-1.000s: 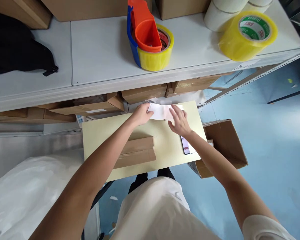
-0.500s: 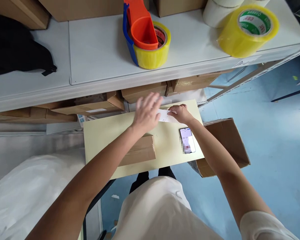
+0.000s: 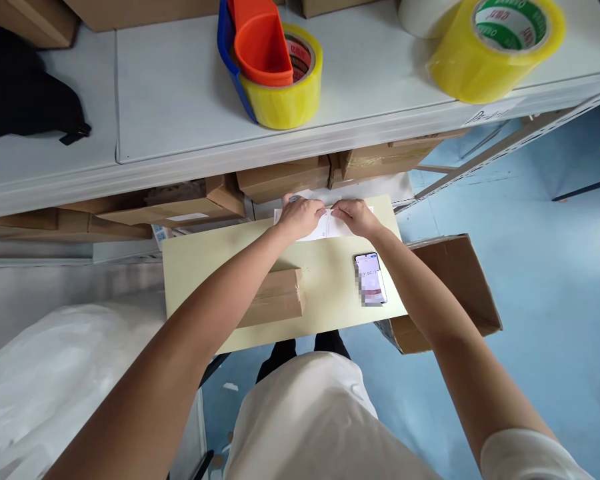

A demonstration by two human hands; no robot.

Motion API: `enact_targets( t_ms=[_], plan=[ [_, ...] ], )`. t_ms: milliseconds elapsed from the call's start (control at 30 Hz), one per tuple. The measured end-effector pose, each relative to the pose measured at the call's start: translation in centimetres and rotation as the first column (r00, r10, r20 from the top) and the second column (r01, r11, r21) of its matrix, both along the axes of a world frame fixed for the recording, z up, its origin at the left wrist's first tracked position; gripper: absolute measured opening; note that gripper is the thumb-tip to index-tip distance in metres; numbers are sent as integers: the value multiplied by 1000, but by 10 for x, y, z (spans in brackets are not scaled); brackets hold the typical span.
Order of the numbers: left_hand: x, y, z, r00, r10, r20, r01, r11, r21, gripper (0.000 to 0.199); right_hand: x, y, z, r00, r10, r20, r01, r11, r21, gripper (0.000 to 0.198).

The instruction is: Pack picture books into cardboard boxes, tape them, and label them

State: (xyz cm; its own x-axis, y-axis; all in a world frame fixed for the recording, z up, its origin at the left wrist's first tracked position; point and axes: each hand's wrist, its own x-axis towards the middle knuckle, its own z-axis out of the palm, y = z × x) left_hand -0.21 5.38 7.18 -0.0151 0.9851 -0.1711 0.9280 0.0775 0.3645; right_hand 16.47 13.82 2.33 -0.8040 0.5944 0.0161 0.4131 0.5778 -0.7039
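A white printed paper sheet (image 3: 327, 231), perhaps a label, is between my hands over the far part of the pale yellow table (image 3: 220, 250). My left hand (image 3: 301, 217) pinches its upper edge near the middle, fingers closed. Just to the right, my right hand (image 3: 357, 217) pinches the same edge, with the fingertips of both hands close together. A brown cardboard box (image 3: 275, 298) lies on the table, partly behind my left forearm. Near my right forearm lies a phone (image 3: 371, 279) with its screen lit.
Above the table's far side runs a grey shelf (image 3: 175, 100) bearing a tape dispenser (image 3: 265, 50) and a yellow tape roll (image 3: 495, 53). Cartons (image 3: 285, 179) sit beneath it. An open cardboard box (image 3: 447, 280) stands right of the table; a white bag (image 3: 70, 373) is at left.
My left hand has gone from spread fingers to a pinch on the paper's edge. More of the sheet shows between the hands. The view has shifted slightly.
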Motion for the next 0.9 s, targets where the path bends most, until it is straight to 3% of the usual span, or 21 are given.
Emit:
enact_targets(
  t_ms=[167, 267, 400, 600, 767, 900],
  plan=[
    [-8, 6, 3, 998, 38, 59, -37, 999, -25, 30, 1, 10, 3, 1000, 20, -20, -21, 1000, -19, 31],
    [-14, 5, 5, 1000, -4, 6, 5, 999, -39, 29, 3, 20, 4, 996, 40, 77, -38, 999, -26, 51],
    [-20, 5, 4, 999, -26, -36, 23, 995, -97, 24, 2, 36, 0, 974, 30, 225, -26, 999, -21, 44],
    [-24, 5, 6, 992, 125, -23, -126, 990, -62, 28, 3, 43, -17, 966, 5, 258, -22, 998, 64, 38],
    [-29, -4, 14, 972, 228, -56, -229, 973, -7, 33, 18, 38, -32, 966, -52, 254, 36, 997, 65, 42],
    [-32, -15, 16, 962, 263, 66, -267, 962, 61, 32, 20, 28, -33, 972, -152, 177, 137, 986, 99, 47]
  ],
)
